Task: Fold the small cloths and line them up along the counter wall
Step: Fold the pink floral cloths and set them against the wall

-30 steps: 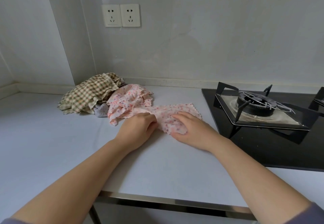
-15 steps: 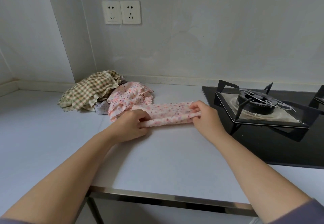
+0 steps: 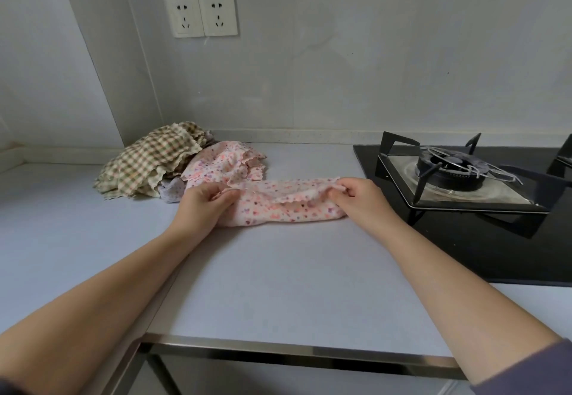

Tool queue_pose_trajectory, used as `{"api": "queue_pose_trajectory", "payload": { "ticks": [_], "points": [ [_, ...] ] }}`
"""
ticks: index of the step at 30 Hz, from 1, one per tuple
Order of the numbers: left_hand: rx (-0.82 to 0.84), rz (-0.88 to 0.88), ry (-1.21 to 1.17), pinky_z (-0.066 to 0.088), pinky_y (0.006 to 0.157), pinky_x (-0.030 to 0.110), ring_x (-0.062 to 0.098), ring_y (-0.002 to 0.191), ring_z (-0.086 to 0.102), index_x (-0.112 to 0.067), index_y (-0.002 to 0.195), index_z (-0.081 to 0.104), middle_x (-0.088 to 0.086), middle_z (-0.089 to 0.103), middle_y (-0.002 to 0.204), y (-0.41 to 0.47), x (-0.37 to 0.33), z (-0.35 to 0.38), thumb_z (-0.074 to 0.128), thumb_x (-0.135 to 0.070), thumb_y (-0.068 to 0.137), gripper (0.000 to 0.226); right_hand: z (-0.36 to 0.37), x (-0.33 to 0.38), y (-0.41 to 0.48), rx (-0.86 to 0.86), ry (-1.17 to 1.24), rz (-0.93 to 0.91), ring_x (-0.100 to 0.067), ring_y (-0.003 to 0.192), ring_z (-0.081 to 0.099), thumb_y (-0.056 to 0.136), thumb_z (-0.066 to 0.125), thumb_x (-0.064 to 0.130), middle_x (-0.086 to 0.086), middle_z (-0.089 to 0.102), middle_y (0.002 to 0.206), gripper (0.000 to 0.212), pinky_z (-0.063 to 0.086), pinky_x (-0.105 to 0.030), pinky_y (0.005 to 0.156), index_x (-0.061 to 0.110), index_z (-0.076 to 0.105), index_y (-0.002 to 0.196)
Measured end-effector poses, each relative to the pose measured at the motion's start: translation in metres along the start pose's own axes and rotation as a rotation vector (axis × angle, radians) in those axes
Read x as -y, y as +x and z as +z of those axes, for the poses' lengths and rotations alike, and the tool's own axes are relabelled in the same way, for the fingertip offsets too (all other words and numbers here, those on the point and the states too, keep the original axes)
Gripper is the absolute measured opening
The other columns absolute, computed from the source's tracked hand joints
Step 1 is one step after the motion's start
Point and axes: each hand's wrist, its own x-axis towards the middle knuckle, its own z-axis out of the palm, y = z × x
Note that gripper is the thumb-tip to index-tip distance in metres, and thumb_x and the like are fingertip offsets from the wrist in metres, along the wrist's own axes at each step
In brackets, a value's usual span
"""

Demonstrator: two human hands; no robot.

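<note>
Subject: pink floral cloth (image 3: 284,201), flat on the grey counter (image 3: 278,286) just above frame centre. It is doubled into a long band running 9 to 3 o'clock.

The left hand (image 3: 202,205) is at the band's 9 o'clock end, thumb and fingers pinching the scalloped upper edge. The right hand (image 3: 359,198) is at the 3 o'clock end, fingers curled, pinching the same edge. The top layer sags between the two grips.

At 10 o'clock from the band, near the wall, lies an unfolded heap. In it a second floral cloth (image 3: 226,162) appears to touch the band's left end. A beige checked cloth (image 3: 154,159) lies at its 9 o'clock, and a pale lilac cloth (image 3: 171,190) pokes out beneath both.

The gas hob (image 3: 448,171) is at 3 o'clock of the right hand, near but apart. The twin wall sockets (image 3: 201,15) are at 12 o'clock above the heap.
</note>
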Motion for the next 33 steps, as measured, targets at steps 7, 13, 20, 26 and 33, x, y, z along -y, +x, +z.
{"api": "queue_pose_trajectory", "payload": {
  "ticks": [7, 13, 20, 26, 33],
  "points": [
    [0.035, -0.05, -0.223, 0.04, 0.041, 0.011, 0.0, 0.042, 0.046, -0.011, 0.076, 0.066, -0.008, 0.06, 0.053, -0.006, -0.002, -0.007, 0.066, -0.01, 0.087, 0.011, -0.005, 0.003, 0.002, -0.072, -0.007, 0.033, -0.016, 0.064, 0.051, 0.087, 0.063, 0.024, -0.009, 0.058, 0.068, 0.024, 0.04, -0.028, 0.061, 0.003, 0.06, 0.076],
    [0.078, -0.074, -0.165, 0.039, 0.041, 0.011, -0.001, 0.04, 0.047, -0.014, 0.092, 0.064, -0.004, 0.055, 0.056, -0.004, 0.003, -0.006, 0.06, -0.001, 0.089, 0.015, -0.009, 0.001, 0.001, 0.18, 0.081, 0.132, -0.004, 0.107, 0.048, 0.076, 0.078, 0.022, 0.014, 0.053, 0.11, 0.056, 0.05, -0.035, 0.09, 0.028, 0.054, 0.127],
    [0.322, 0.034, 0.29, 0.04, 0.072, 0.017, 0.018, 0.083, 0.055, -0.04, 0.122, 0.053, 0.008, 0.057, 0.095, -0.005, 0.003, -0.027, 0.076, -0.037, 0.071, 0.056, -0.011, -0.002, 0.003, 0.08, 0.094, 0.19, -0.015, 0.102, 0.064, 0.084, 0.069, 0.02, -0.003, 0.066, 0.113, 0.032, 0.049, -0.033, 0.095, 0.014, 0.064, 0.115],
    [0.137, 0.028, 0.077, 0.038, 0.046, 0.008, 0.0, 0.043, 0.046, -0.013, 0.082, 0.065, -0.012, 0.054, 0.046, -0.008, 0.004, -0.019, 0.065, -0.006, 0.088, 0.009, -0.014, 0.006, 0.002, -0.047, 0.048, 0.194, -0.026, 0.09, 0.064, 0.092, 0.055, 0.031, -0.006, 0.068, 0.09, 0.023, 0.043, -0.031, 0.069, 0.009, 0.061, 0.089],
    [-0.016, 0.046, 0.338, 0.042, 0.057, 0.024, 0.018, 0.061, 0.051, 0.005, 0.075, 0.056, 0.009, 0.061, 0.07, -0.004, 0.009, -0.019, 0.061, -0.021, 0.091, 0.031, -0.013, 0.01, -0.002, 0.025, -0.102, 0.198, -0.014, 0.066, 0.048, 0.095, 0.045, 0.023, -0.007, 0.058, 0.084, 0.02, 0.033, -0.026, 0.053, 0.007, 0.056, 0.1]
  ]
}}
